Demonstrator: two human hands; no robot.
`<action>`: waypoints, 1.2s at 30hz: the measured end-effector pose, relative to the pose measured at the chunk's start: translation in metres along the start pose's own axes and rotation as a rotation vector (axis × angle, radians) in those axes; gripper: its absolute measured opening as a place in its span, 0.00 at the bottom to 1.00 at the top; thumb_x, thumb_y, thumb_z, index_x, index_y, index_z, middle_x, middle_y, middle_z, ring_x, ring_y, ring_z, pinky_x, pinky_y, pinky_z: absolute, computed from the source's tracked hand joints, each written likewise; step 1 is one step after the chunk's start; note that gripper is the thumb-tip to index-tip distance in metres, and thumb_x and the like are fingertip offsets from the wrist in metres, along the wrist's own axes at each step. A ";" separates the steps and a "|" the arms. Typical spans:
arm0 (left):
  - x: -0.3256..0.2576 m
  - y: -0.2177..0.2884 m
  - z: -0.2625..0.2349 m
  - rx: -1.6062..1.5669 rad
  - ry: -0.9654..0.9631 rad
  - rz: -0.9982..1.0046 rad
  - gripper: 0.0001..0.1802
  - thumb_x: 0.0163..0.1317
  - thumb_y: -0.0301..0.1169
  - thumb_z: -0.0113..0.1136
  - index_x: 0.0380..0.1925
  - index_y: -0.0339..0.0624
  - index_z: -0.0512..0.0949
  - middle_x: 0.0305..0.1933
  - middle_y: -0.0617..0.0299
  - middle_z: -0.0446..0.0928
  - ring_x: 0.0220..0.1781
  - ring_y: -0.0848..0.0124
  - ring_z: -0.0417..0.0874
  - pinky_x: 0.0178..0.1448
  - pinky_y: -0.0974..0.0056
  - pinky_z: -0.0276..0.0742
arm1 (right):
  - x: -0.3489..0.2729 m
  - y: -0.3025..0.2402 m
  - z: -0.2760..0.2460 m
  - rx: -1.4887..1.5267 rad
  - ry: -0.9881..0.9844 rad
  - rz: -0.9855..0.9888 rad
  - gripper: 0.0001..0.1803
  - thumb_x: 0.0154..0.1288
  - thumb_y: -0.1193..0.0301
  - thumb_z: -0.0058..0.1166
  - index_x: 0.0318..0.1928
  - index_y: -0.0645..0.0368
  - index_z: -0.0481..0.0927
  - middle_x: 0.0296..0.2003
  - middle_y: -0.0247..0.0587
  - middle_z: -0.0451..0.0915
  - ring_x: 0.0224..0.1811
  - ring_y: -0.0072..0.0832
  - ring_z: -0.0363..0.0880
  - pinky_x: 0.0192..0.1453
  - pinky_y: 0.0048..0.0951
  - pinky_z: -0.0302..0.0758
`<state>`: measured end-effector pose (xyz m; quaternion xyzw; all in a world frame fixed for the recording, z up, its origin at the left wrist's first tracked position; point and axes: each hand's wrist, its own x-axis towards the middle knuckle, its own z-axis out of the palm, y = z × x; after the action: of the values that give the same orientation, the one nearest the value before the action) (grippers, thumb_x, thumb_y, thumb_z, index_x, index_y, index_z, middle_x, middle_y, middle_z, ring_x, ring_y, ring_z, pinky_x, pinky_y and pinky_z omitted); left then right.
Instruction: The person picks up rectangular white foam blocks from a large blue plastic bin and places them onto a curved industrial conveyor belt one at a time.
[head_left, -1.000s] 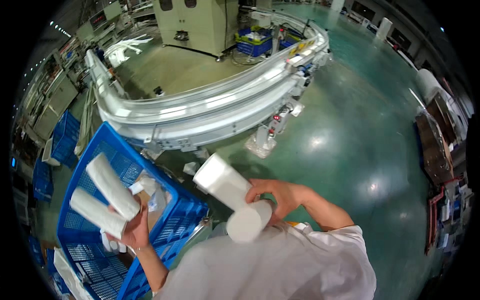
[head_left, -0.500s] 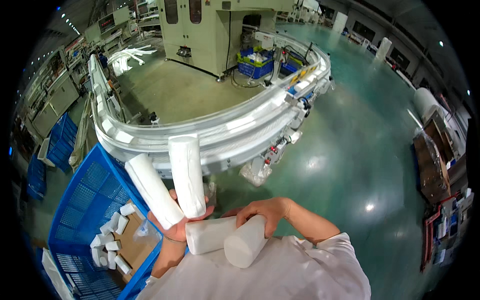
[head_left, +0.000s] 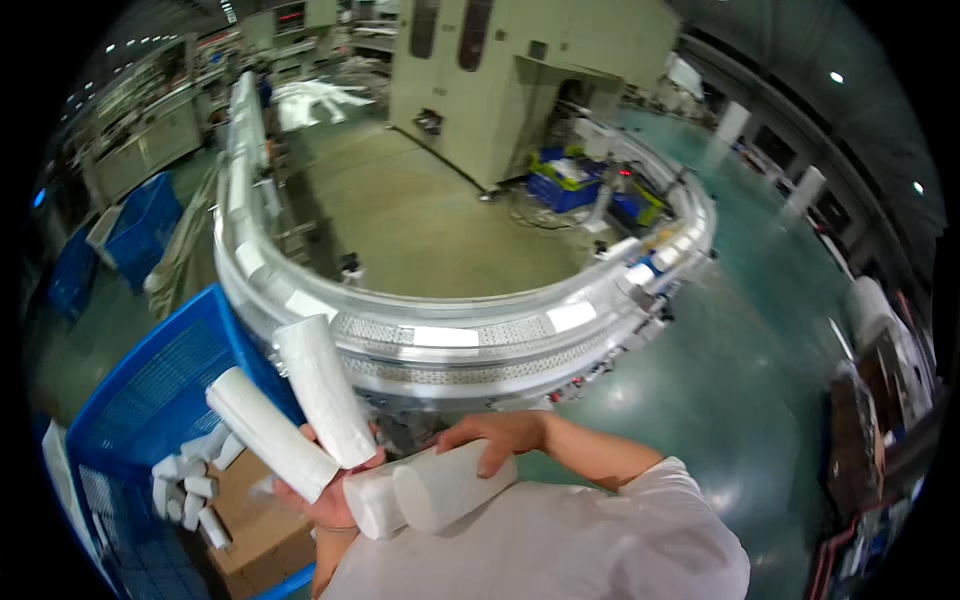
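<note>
Two long white tissue rolls stand out from my left hand [head_left: 318, 492], one tissue roll [head_left: 270, 432] leaning left and another tissue roll [head_left: 325, 392] more upright. The fingers of that hand are closed round their lower ends. My right hand [head_left: 500, 436] grips a further tissue roll [head_left: 450, 487] from above, against the front of my white shirt [head_left: 540, 545]. Beside it, partly covered, a fourth roll [head_left: 374, 503] lies close to my left palm; what bears it is hard to see.
A curved conveyor [head_left: 430, 378] carries spaced white rolls in front of me. At the left stands a large blue crate [head_left: 235, 335] with several small white rolls [head_left: 190, 485] over cardboard [head_left: 262, 520]. A pale green machine [head_left: 470, 110] rises beyond the conveyor.
My right hand and its rolls have moved left, closer to the left hand; the roll it grips has swung more sideways. The left hand's rolls have shifted left and tilted more. The whole view has turned.
</note>
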<state>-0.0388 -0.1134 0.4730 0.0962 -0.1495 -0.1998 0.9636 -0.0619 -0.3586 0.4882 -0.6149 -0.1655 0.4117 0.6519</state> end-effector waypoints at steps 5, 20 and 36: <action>0.005 -0.012 -0.006 0.119 0.063 0.077 0.41 0.41 0.65 0.51 0.49 0.48 0.65 0.53 0.41 0.64 0.51 0.40 0.67 0.49 0.38 0.70 | 0.012 -0.016 -0.027 -0.312 -0.176 -0.216 0.31 0.43 0.56 0.60 0.46 0.63 0.72 0.56 0.48 0.62 0.60 0.35 0.58 0.59 0.33 0.57; 0.029 -0.041 0.002 -0.067 0.003 0.073 0.37 0.41 0.46 0.55 0.51 0.37 0.64 0.53 0.47 0.67 0.55 0.49 0.67 0.62 0.38 0.52 | 0.007 0.028 -0.116 0.058 -0.302 -0.075 0.45 0.30 0.54 0.67 0.50 0.67 0.70 0.44 0.37 0.74 0.47 0.26 0.70 0.51 0.25 0.65; 0.058 0.046 -0.007 0.554 0.224 0.390 0.40 0.46 0.43 0.55 0.59 0.42 0.54 0.58 0.53 0.63 0.60 0.57 0.63 0.61 0.43 0.59 | -0.048 0.090 -0.152 0.335 0.285 -0.531 0.34 0.53 0.45 0.41 0.47 0.63 0.70 0.41 0.45 0.74 0.42 0.34 0.74 0.45 0.34 0.72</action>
<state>0.0308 -0.0954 0.4924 0.3448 -0.1072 0.0478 0.9313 -0.0113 -0.5038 0.3890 -0.4860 -0.1573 0.1592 0.8448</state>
